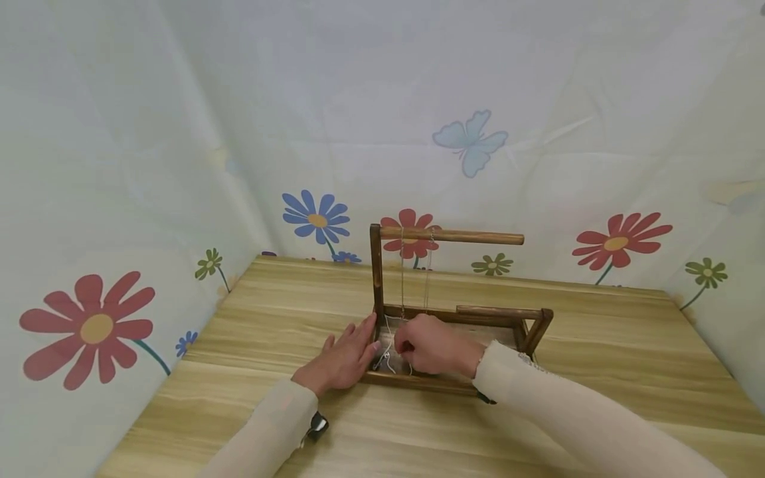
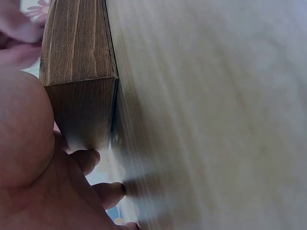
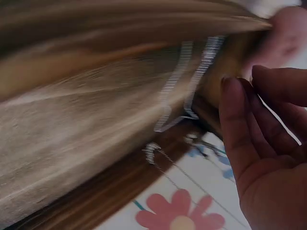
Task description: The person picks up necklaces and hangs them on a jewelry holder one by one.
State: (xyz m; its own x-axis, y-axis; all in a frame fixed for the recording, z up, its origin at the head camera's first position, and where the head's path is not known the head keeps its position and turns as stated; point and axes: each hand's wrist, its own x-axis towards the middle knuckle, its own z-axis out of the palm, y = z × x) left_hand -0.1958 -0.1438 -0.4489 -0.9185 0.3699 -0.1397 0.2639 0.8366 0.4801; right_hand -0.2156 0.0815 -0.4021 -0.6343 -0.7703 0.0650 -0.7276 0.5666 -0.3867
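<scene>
A dark wooden jewelry stand (image 1: 418,383) with a tray base stands on the table. My left hand (image 1: 343,358) rests against the tray's left end, fingers extended; in the left wrist view its fingers (image 2: 86,160) touch the wooden corner (image 2: 79,96). Inside the tray, a silvery chain necklace (image 1: 387,356) lies in loose loops. Over them is my right hand (image 1: 433,345), fingers curled and thumb meeting fingertips. A tiny pale bit shows at the pinch of the right hand (image 3: 268,139), while chain strands (image 3: 175,86) lie beside it. The curled fingers partly hide what they pinch.
Thin necklaces (image 1: 403,279) hang from the stand's upper bar (image 1: 478,236). A lower bar (image 1: 496,311) sits on the right post. The wood-grain table (image 1: 287,312) ends at a white cloth backdrop (image 1: 358,99) printed with flowers and a butterfly.
</scene>
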